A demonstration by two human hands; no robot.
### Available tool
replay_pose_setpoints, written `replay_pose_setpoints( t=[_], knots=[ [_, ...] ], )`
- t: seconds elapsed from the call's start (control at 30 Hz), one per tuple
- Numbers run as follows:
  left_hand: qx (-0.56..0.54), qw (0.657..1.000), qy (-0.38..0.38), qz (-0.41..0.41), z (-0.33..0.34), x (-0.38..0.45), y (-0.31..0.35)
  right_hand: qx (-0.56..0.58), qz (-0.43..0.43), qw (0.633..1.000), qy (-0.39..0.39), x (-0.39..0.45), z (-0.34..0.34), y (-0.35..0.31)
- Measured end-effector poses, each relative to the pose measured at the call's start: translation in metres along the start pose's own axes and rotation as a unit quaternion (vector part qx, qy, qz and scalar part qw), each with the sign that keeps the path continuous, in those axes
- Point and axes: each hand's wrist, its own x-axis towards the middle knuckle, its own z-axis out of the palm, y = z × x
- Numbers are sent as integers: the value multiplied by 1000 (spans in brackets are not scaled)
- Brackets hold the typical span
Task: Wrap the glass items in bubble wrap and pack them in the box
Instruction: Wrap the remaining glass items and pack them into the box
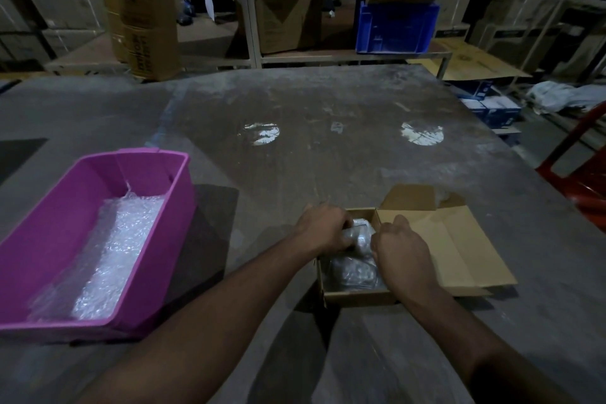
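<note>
A small open cardboard box [357, 298] sits on the grey table near me, its lid folded out flat to the right. Inside lie bubble-wrapped items: one bundle [355, 272] rests at the near end of the box. A second wrapped bundle [362, 234] sits at the far end, between my hands. My left hand [324, 228] grips that far bundle from the left. My right hand [401, 251] reaches into the box from the right, its fingers curled on the same bundle. The glass inside the wrap is hidden.
A pink plastic bin [157, 213] holding sheets of bubble wrap [111, 252] stands at the left of the table [328, 147]. A red chair [580, 174] is at the right edge. Shelves, cardboard cartons and a blue crate [396, 26] stand beyond the table.
</note>
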Motion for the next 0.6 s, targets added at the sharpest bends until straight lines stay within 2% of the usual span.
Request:
replay_pose_setpoints(
  t=[0.27,0.47,0.6],
  knots=[
    [18,1000,8,-4,4,0,0,-80,-34,992,-92,-9,-11,-3],
    [3,1000,7,-17,5,-5,0,-49,-35,994,-93,-11,-16,-4],
    [-51,997,48,-33,2,-12,-5,22,6,999,-26,-18,-17,0]
  ],
)
